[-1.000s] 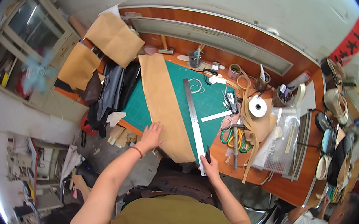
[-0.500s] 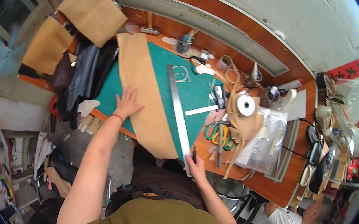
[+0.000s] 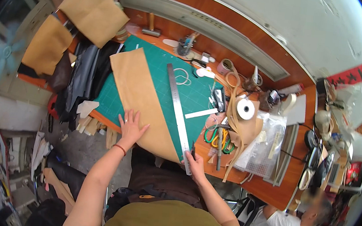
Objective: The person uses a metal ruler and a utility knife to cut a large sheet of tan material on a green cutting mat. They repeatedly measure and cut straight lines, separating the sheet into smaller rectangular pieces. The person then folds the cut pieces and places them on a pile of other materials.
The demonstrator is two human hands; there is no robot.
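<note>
A long tan piece of leather [image 3: 137,77] lies slantwise on the green cutting mat [image 3: 152,51]; its near end overhangs the table's front edge. My left hand [image 3: 132,129] rests on its left side, fingers spread and palm down. To the right of the leather lies a long metal ruler [image 3: 177,101], running from mid-mat to the front edge. My right hand [image 3: 195,165] is closed at the ruler's near end, around a slim dark tool [image 3: 193,150] that points up; its exact kind is unclear. The fingers partly cover the ruler there.
Right of the mat lie scissors [image 3: 209,135] with coloured handles, a white spool [image 3: 245,109], leather strips [image 3: 242,142] and clear plastic bags [image 3: 262,144]. A hammer [image 3: 151,31] stands at the back. Dark folded material [image 3: 88,69] is at left. Another person [image 3: 282,223] sits at lower right.
The tan leather has slid toward me, baring more mat at its far end. My left hand has come nearer with it. The ruler and right hand have shifted only slightly.
</note>
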